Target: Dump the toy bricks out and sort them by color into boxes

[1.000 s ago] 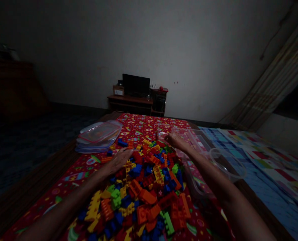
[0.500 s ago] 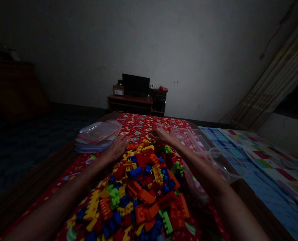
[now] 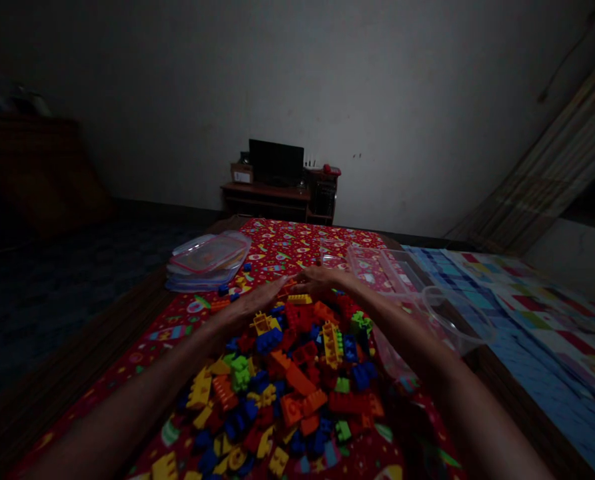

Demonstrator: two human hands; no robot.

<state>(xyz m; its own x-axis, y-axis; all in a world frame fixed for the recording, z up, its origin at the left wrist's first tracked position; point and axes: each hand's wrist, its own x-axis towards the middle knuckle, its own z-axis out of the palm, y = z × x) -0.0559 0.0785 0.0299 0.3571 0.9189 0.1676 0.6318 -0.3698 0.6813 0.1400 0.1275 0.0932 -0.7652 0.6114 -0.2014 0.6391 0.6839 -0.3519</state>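
Toy blocks [image 3: 300, 380] lay in a loose, mixed heap on a red patterned cloth [image 3: 272, 233], in front of the person. The left hand [image 3: 262, 300] was open, its fingers stretched along the heap's far side; the right hand [image 3: 317, 280] bent over the same edge, close to the left fingertips, and whether it gripped a block could not be told. Cupping both hands low, palm edges against the cloth, seemed the best way to work that edge, since small pieces could slip through any gap. A few stray pieces [image 3: 223, 290] lay outside the left hand, near the stacked lids [image 3: 207, 257]. Clear tubs [image 3: 372, 267] stood to the right. The white label [image 3: 242, 178] on a distant cardboard box [image 3: 241, 167] was too small to read; no brand was legible on the blocks.
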